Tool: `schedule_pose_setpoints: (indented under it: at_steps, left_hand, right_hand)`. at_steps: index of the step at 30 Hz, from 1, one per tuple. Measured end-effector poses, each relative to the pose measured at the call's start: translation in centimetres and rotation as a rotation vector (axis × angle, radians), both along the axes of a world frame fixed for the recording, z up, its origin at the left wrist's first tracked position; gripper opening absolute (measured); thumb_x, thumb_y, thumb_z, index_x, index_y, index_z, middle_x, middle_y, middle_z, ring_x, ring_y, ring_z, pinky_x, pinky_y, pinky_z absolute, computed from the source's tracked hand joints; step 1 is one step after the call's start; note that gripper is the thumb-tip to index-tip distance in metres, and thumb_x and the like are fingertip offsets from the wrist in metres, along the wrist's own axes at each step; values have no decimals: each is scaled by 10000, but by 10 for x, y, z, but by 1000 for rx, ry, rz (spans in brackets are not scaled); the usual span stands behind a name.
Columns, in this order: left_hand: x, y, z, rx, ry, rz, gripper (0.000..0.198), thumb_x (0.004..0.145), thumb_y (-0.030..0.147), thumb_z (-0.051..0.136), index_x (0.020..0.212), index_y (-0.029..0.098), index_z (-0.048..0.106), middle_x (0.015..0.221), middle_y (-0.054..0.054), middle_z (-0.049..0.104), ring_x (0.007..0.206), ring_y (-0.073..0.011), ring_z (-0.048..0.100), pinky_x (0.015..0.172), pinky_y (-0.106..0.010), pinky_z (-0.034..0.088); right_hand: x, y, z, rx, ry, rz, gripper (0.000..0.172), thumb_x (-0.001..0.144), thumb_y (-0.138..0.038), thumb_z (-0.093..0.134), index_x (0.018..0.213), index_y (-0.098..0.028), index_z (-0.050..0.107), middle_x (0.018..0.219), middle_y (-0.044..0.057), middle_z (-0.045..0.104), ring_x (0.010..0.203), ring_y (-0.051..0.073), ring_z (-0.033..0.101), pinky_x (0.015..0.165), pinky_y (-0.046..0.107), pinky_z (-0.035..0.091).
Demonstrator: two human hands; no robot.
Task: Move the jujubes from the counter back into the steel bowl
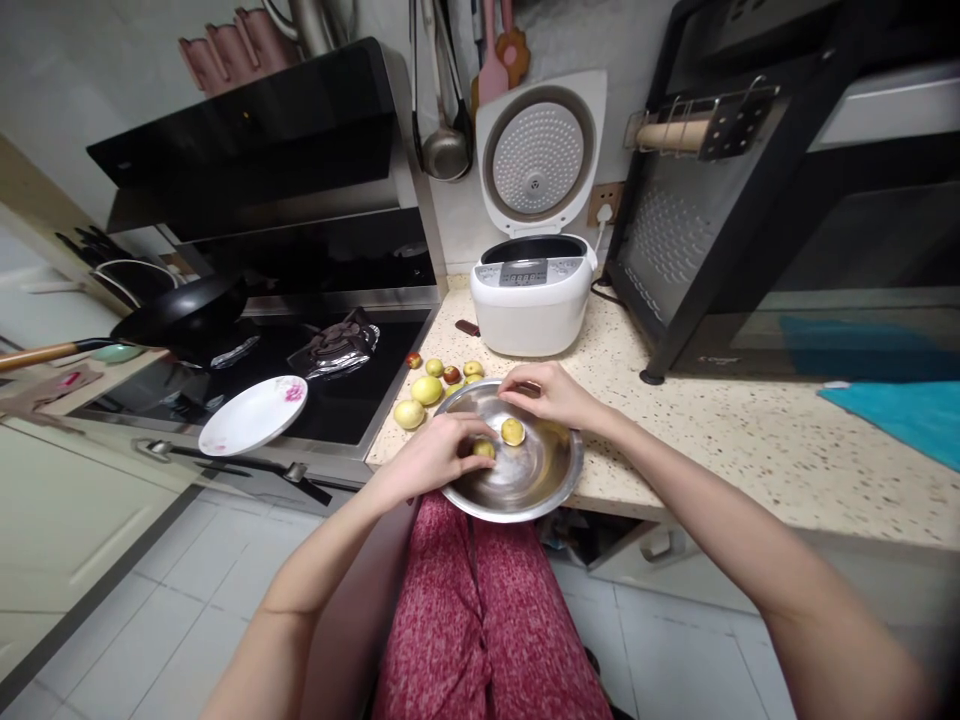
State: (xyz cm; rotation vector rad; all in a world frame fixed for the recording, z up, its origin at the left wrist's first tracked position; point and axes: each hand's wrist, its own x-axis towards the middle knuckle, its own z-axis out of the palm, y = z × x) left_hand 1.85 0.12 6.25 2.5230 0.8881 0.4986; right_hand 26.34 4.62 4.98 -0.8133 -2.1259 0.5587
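A shiny steel bowl (564, 478) sits at the counter's front edge, close to my legs. Inside it, my left hand (442, 450) has its thumb and fingers around a small yellow-green jujube (484, 450). Beside those fingertips another yellowish jujube (513, 432) lies loose in the bowl. My right hand (549, 395) is over the bowl's far side, its fingers pinched together; whatever they hold is hidden. Several more fruits lie on the counter left of the bowl, among them a large pale one (409, 414), a green-yellow one (427, 390) and a reddish-brown one (451, 374).
Behind the bowl stands a white rice cooker (532, 310) with its lid raised. A flowered white plate (253, 416) overhangs the stove's front edge, and a wok (180, 315) rests farther left. To the right are a black rack (697, 240) and a blue cloth (900, 415).
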Motion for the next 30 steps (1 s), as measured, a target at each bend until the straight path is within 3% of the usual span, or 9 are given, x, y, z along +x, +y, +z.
schedule_pose_setpoints:
  at_steps: [3,7,14,18,22,26,30]
  left_hand:
    - [-4,2,-3,18,-199,25,234,959,352,692,1134,213,765,1156,-94,764,1081,-267,711,1023,-416,544]
    - [-13,13,-18,51,-467,163,219,973,248,614,1118,223,776,1313,-103,719,1325,-288,614,1196,-513,439]
    - [-18,24,-38,-243,-652,56,520,738,53,548,1166,252,765,1538,-48,577,1495,-335,460,1274,-622,307]
    - [-19,24,-39,-274,-697,72,658,625,4,491,1161,265,768,1555,-8,561,1527,-326,418,1304,-621,255]
    - [-28,23,-39,-267,-708,97,669,589,6,472,1126,256,782,1522,-2,595,1502,-332,456,1294,-632,280]
    - [-33,16,-38,-165,-725,105,593,639,36,474,1081,257,801,1394,-24,697,1445,-328,527,1260,-648,333]
    - [-32,5,-36,40,-686,106,386,858,121,523,1087,255,804,1362,-59,718,1456,-329,512,1232,-650,361]
  right_hand:
    - [1,0,0,8,18,-6,161,937,-276,645,902,-190,778,914,57,801,830,197,736,771,307,553]
    - [2,1,-2,35,24,-52,156,931,-268,648,894,-191,779,914,61,805,850,214,748,799,325,560]
    - [5,6,-4,67,79,-149,149,925,-300,669,886,-199,772,929,69,808,871,240,756,839,367,582]
    - [5,8,-4,70,67,-170,174,943,-321,655,883,-203,767,933,73,806,885,245,755,861,385,584]
    - [4,18,-6,58,60,-226,204,961,-346,638,945,-200,780,984,90,808,942,253,757,896,400,594]
    - [-2,43,-12,53,18,-214,255,1005,-309,564,1094,-190,771,1124,115,789,1048,254,744,953,424,594]
    - [-10,68,-22,108,-140,-106,324,1014,-230,522,1271,-202,719,1315,134,722,1228,272,681,1087,486,530]
